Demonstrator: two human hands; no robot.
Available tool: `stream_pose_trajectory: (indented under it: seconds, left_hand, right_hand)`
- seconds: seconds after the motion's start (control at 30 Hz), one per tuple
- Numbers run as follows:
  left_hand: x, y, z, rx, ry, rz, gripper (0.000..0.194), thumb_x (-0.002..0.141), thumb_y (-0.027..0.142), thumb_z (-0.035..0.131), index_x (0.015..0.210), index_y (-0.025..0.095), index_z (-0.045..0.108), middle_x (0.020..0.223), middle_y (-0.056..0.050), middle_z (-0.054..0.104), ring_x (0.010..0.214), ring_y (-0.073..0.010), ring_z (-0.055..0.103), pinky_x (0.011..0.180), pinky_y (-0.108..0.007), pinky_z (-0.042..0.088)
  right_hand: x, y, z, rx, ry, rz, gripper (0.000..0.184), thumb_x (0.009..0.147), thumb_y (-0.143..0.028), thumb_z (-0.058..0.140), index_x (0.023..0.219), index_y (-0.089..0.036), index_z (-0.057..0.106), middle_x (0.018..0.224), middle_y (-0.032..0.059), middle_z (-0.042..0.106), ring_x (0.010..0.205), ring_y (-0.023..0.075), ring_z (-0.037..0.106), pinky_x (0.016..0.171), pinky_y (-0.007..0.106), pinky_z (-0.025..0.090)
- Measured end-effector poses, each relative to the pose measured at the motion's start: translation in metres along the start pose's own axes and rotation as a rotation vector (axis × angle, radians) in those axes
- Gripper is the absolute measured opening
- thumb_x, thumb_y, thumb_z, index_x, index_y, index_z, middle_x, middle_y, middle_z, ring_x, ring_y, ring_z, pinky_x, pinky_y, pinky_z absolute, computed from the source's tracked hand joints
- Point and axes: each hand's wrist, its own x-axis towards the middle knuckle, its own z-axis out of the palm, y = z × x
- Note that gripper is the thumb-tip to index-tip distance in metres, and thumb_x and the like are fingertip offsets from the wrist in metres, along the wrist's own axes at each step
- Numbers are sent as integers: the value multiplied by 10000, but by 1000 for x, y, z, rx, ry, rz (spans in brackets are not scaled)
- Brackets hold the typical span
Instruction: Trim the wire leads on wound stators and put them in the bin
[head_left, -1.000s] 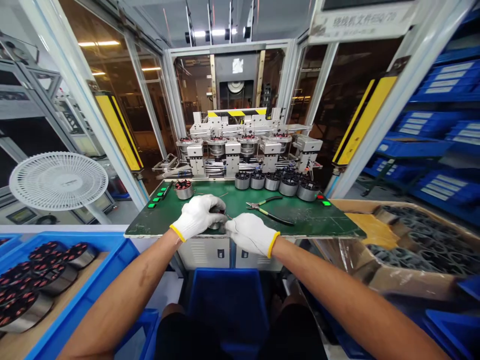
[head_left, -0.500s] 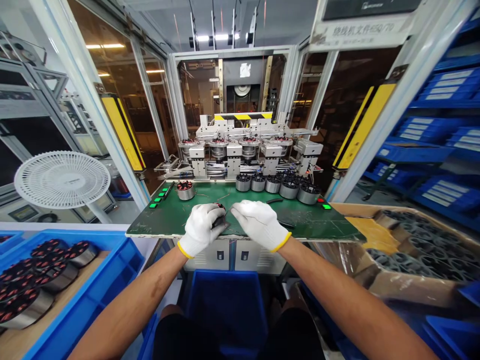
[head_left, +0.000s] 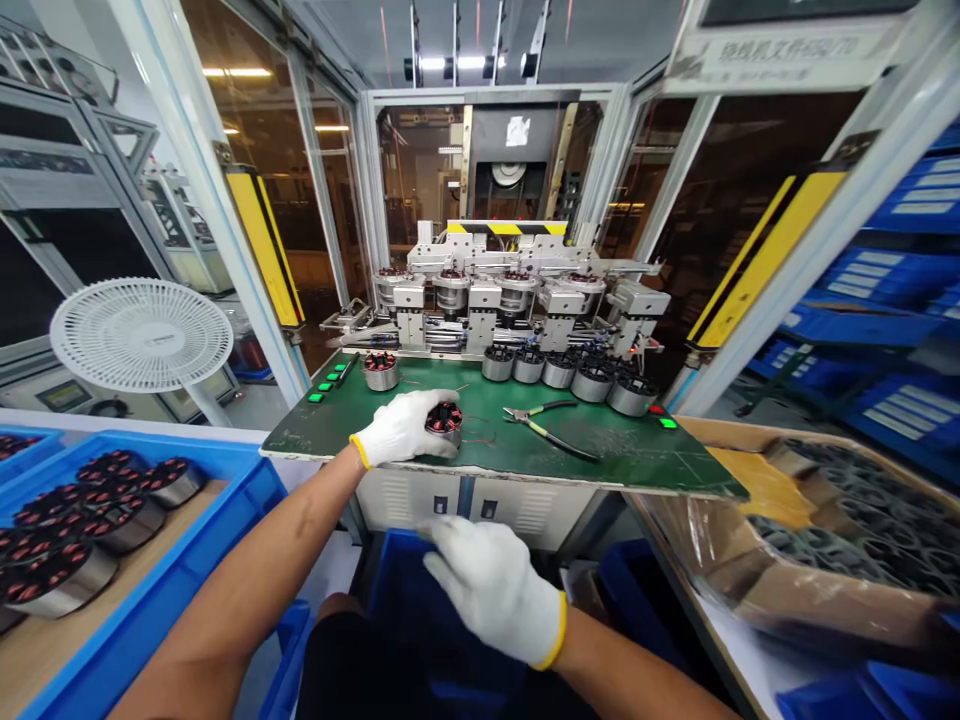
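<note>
My left hand, in a white glove with a yellow cuff, grips a copper-wound stator from the side and rests it on the green workbench top. A few thin wire strands lie just right of that stator. My right hand hangs below the bench's front edge, off the board, above a blue bin, with nothing visible in it. Red-and-yellow-handled pliers lie on the board to the right, out of reach of neither glove's contact. Another wound stator stands at the far left of the board.
Several dark stators stand in a row before the multi-spindle winding machine. A blue tray of wound stators sits to my left, a cardboard box of dark cores to my right, and a white fan beyond.
My right hand has left the stator and dropped back below the bench edge toward the blue bin. My left hand stays on the stator, which now shows fully. The view has shifted slightly.
</note>
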Motion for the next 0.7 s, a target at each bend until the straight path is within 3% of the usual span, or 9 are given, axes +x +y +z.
stream_pose_trajectory:
  seconds: [0.03,0.1,0.17,0.23,0.33,0.4,0.47,0.57,0.7]
  left_hand:
    - [1,0,5,-35,-12,-55,790,571,562,722,1297,382,470,1196,-9,629,1059,-282,596,818,-359,483]
    - [2,3,15,-33,44,-175,748,617,547,689,1309,384,455,1175,-19,646,1036,-285,616,801,-354,488]
    - [1,7,24,14,131,-242,679,666,503,653,1304,369,463,1159,-38,657,1017,-292,628,792,-361,488]
    - [-1,10,29,35,193,-224,624,695,465,625,1290,354,477,1141,-39,668,1000,-284,638,798,-359,485]
    - [-2,12,30,20,214,-193,628,671,484,638,1265,331,501,1106,-35,681,986,-272,646,798,-340,486]
    - [-2,10,29,13,212,-195,645,653,501,652,1255,312,514,1101,-43,682,995,-276,643,804,-339,486]
    - [-1,8,28,4,217,-167,646,656,505,651,1254,302,516,1116,-51,677,1010,-286,635,820,-355,485]
    - [-1,5,28,-10,213,-134,657,644,487,666,1260,320,508,1141,-48,669,1015,-311,630,806,-386,491]
    - [0,3,27,-18,169,-121,702,611,487,696,1269,339,500,1137,-39,673,988,-316,638,760,-371,497]
  right_hand:
    - [4,-4,4,-70,29,-41,376,955,-345,332,1255,-245,534,1170,76,634,770,169,623,644,267,405]
    - [21,-2,8,-210,84,19,456,946,-294,306,1388,-237,398,1359,115,502,752,171,625,627,278,422]
    - [43,9,8,-308,143,208,481,952,-269,262,1426,-226,338,1439,129,405,748,166,626,643,278,440]
    - [62,21,5,-362,192,382,475,963,-270,231,1426,-226,330,1462,127,367,763,163,629,662,275,452]
    - [79,31,0,-415,217,524,445,964,-261,223,1378,-218,380,1353,143,477,753,180,631,622,282,452]
    - [82,34,-3,-445,180,565,408,960,-243,212,1249,-191,494,1132,152,595,740,212,632,595,299,443]
    - [81,39,-7,-428,142,552,390,955,-254,216,1052,-170,585,924,141,624,746,244,629,607,323,438]
    - [83,51,-15,-76,94,489,353,928,-319,315,831,-150,609,793,124,622,739,222,608,634,308,434]
    - [90,63,-23,551,-71,535,347,876,-338,350,694,-149,577,578,45,559,455,108,453,453,225,364]
